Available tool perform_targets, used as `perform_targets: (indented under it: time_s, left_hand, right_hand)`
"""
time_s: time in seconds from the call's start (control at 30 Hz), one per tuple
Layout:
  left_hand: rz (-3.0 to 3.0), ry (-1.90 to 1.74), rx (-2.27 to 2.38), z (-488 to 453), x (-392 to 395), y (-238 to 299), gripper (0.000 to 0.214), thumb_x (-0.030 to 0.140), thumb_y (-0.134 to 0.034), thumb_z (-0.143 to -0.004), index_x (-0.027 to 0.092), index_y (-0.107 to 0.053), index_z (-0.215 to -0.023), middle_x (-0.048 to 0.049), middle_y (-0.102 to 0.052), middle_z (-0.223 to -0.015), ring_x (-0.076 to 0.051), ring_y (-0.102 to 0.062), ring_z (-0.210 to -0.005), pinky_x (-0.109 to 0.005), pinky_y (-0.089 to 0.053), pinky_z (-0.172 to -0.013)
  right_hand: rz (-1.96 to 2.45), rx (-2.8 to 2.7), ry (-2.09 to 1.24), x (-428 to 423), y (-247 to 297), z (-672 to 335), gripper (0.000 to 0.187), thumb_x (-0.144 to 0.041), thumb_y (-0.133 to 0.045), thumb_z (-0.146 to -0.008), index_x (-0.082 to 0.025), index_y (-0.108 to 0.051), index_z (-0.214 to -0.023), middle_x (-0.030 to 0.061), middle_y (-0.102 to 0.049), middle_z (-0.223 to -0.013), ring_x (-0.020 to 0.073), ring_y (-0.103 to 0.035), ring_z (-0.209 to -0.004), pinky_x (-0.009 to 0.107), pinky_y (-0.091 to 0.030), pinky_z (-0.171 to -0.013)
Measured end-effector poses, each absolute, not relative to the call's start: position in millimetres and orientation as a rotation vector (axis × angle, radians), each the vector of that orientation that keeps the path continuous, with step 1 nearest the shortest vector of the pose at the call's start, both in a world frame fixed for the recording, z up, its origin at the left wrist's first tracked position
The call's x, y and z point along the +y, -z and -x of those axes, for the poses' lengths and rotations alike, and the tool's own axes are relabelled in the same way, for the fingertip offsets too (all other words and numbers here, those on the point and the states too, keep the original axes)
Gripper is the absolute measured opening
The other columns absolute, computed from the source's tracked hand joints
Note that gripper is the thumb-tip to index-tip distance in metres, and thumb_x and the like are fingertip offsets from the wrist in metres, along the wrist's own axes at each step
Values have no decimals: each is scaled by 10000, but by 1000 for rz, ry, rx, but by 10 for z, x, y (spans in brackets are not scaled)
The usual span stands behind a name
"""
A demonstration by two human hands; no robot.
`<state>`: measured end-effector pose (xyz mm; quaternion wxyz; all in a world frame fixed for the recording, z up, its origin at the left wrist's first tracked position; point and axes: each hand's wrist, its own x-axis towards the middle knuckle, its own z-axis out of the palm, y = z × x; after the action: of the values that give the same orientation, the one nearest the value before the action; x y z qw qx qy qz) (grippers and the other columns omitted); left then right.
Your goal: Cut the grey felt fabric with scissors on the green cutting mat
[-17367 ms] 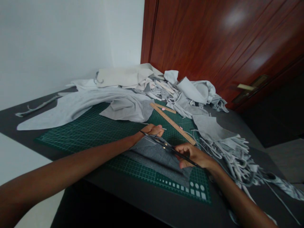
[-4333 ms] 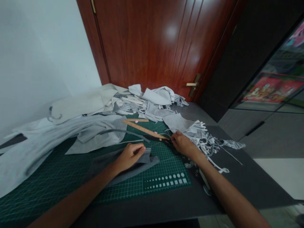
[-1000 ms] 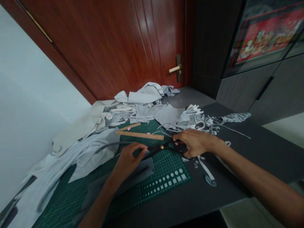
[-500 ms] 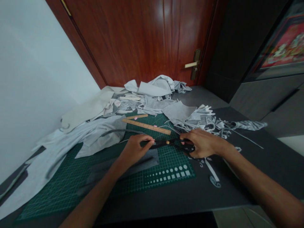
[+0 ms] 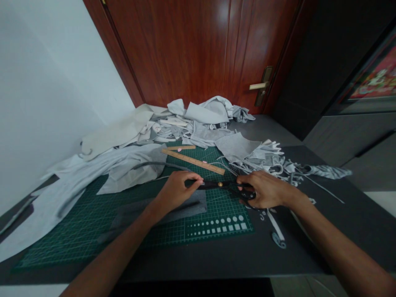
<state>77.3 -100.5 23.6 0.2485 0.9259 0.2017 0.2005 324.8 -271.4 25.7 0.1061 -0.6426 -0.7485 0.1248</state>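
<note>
- Head view: your right hand (image 5: pixel 268 190) is curling around the handles of the black scissors (image 5: pixel 220 185), its fingers pressed closed on them.
- Your left hand (image 5: pixel 176 192) is reaching over the blades, with its fingertips (image 5: pixel 199 180) touching them; you can't quite tell whether they're pinching.
- The scissors are crossing the green cutting mat (image 5: pixel 216 210), just far of the grey fabric (image 5: pixel 161 211) under your left hand.
- A wooden ruler (image 5: pixel 193 161) is lying farther across the mat, and pale fabric scraps (image 5: pixel 256 163) are heaping up far right.

Dark table (image 5: pixel 204 264) under cutting mat (image 5: pixel 71 243), fabric scraps (image 5: pixel 198 134)
</note>
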Motion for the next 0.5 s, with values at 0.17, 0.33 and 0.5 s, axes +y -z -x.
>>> perform_targets:
  time_s: [0.17, 0.33, 0.5]
  left_hand:
    - [-2510, -559, 554, -776, -1008, -236, 158, 269, -621, -909, 206, -765, -924, -37, -791, -974, -204, -728, -918, -321, -528, -877]
    - [-2490, -562, 542, -770, -990, -210, 165, 272, -612, -907, 207, -764, -913, -32, -794, -959, -201, -734, -896, -303, -535, -851]
    - [-2481, -554, 528, -759, -973, -196, 171, 265, -599, -916, 212, -761, -916, -18, -793, -956, -193, -734, -886, -289, -531, -835]
  right_hand:
    - [1867, -2207, -393, -2713, -241, -3258, 154, -267, -676, -738, -195, -575, -829, -9, -595, -643, 130, -516, -552, 267, -275, -555]
    - [1850, -2192, -439, -2704, -205, -3265, 161, -284, -689, -746, -198, -578, -823, -19, -590, -629, 127, -515, -545, 264, -275, -552]
    - [1857, -2161, -495, -2699, -200, -3256, 191, -342, -686, -764, -203, -566, -817, -26, -573, -617, 123, -497, -528, 263, -279, -537]
